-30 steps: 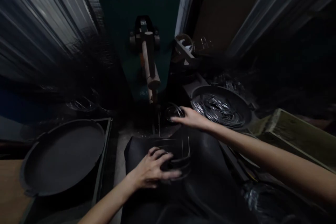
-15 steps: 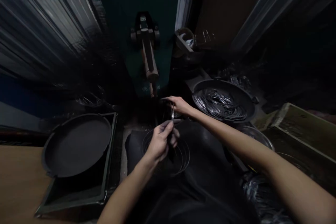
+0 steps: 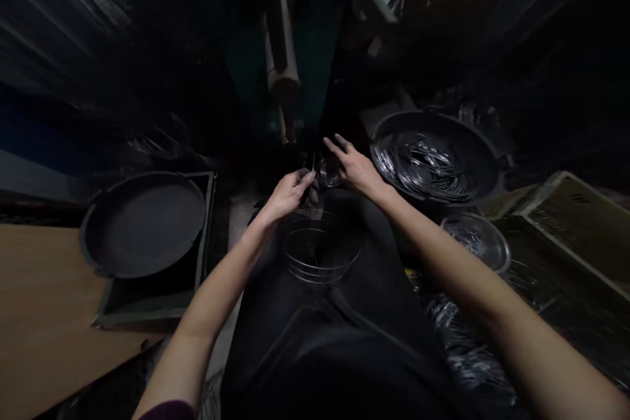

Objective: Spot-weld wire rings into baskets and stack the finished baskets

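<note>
My left hand (image 3: 290,193) is closed in a pinch, its fingertips just below the machine's rod-like arm (image 3: 284,79). Thin wire rings (image 3: 319,268) hang beneath it, over my dark-covered lap, and appear to be part of the piece it grips. My right hand (image 3: 361,170) is apart from the left, two fingers stretched out and nothing visible in them. Beside those fingers is a small round dish (image 3: 329,172), partly hidden and dim. The machine's lower tip is too dark to make out clearly.
To the left, a round black pan (image 3: 145,226) rests on a green-edged crate (image 3: 147,315). On the right are a pan (image 3: 482,144) of bent wire pieces, a metal bowl (image 3: 502,256) of small bits, a yellowish crate (image 3: 575,230) and bundled wires (image 3: 472,361).
My view has tilted down. My right hand has come away from the wire piece and its fingers have extended. My left hand has moved up towards the machine's tip with the rings.
</note>
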{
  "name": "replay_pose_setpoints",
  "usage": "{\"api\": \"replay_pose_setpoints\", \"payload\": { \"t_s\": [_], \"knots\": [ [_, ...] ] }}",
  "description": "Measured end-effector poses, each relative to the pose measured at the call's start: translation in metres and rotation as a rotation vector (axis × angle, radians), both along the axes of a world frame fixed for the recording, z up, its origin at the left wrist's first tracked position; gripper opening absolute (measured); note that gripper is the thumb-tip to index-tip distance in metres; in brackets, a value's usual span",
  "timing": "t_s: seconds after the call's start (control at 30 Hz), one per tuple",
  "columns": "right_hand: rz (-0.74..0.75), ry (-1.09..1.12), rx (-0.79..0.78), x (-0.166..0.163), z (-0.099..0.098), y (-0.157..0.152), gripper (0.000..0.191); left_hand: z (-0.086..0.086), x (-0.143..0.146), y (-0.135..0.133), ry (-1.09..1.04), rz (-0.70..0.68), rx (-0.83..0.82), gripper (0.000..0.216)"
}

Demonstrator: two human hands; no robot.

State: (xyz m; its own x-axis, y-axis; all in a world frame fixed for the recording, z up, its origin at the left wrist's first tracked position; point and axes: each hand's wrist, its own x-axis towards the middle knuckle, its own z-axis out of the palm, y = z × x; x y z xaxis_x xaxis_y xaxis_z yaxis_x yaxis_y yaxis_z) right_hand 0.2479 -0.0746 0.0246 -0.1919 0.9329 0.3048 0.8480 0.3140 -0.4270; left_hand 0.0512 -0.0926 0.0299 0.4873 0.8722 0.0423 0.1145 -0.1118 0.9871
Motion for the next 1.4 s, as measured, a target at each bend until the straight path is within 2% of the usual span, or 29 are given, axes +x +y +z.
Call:
{"api": "replay_pose_setpoints", "payload": {
  "t_s": [0.07,0.1,0.2,0.27,0.37,0.43,0.53,0.63,0.7,0.77,0.83,0.9,1.0,1.1,1.27,1.4],
  "knots": [
    [-0.002,0.279,-0.079,-0.002,-0.01,-0.032,0.045,-0.003,0.006,0.004,-0.102,-0.066,-0.111,0.034],
    [0.026,0.437,-0.176,-0.005,-0.016,-0.049,0.041,-0.004,0.011,0.006,-0.144,-0.09,-0.161,0.033],
    [0.109,0.808,-0.537,-0.02,-0.03,-0.09,0.047,-0.002,0.023,0.013,-0.193,-0.174,-0.234,0.033],
    [0.099,0.883,-0.697,-0.027,-0.033,-0.1,0.046,0.002,0.02,0.01,-0.159,-0.215,-0.183,0.032],
    [0.114,0.842,-0.85,-0.027,-0.026,-0.095,0.036,-0.002,-0.006,-0.022,0.02,-0.142,0.082,0.029],
    [0.142,0.858,-0.9,-0.019,-0.017,-0.089,0.029,-0.022,-0.029,-0.058,0.208,-0.087,0.319,0.029],
    [0.125,0.943,-0.917,-0.012,-0.008,-0.093,0.029,-0.08,-0.051,-0.105,0.462,-0.124,0.618,0.054],
    [0.099,0.972,-0.884,-0.019,-0.015,-0.106,0.03,-0.136,-0.049,-0.112,0.518,-0.007,0.797,0.047],
    [0.041,0.991,-0.778,-0.029,-0.026,-0.109,0.033,-0.151,-0.044,-0.096,0.539,0.038,0.823,0.046],
    [-0.048,1.0,-0.607,-0.039,-0.035,-0.102,0.033,-0.146,-0.042,-0.072,0.585,0.025,0.817,0.056],
    [-0.108,0.998,-0.449,-0.047,-0.038,-0.083,0.032,-0.129,-0.043,-0.05,0.611,0.032,0.813,0.067],
    [-0.104,0.993,-0.375,-0.05,-0.034,-0.056,0.031,-0.111,-0.043,-0.032,0.568,0.128,0.817,0.069],
    [-0.067,0.984,-0.352,-0.051,-0.016,-0.013,0.032,-0.094,-0.038,-0.008,0.344,0.318,0.874,0.063],
    [-0.062,0.98,-0.329,-0.051,0.008,0.021,0.036,-0.082,-0.031,0.017,0.104,0.422,0.957,0.061],
    [-0.027,1.002,-0.332,-0.057,0.041,0.055,0.035,-0.06,-0.025,0.048,-0.044,0.454,0.996,0.063],
    [-0.016,1.044,-0.348,-0.064,0.049,0.066,0.033,-0.053,-0.029,0.058,-0.084,0.458,0.959,0.065]
  ]
}}
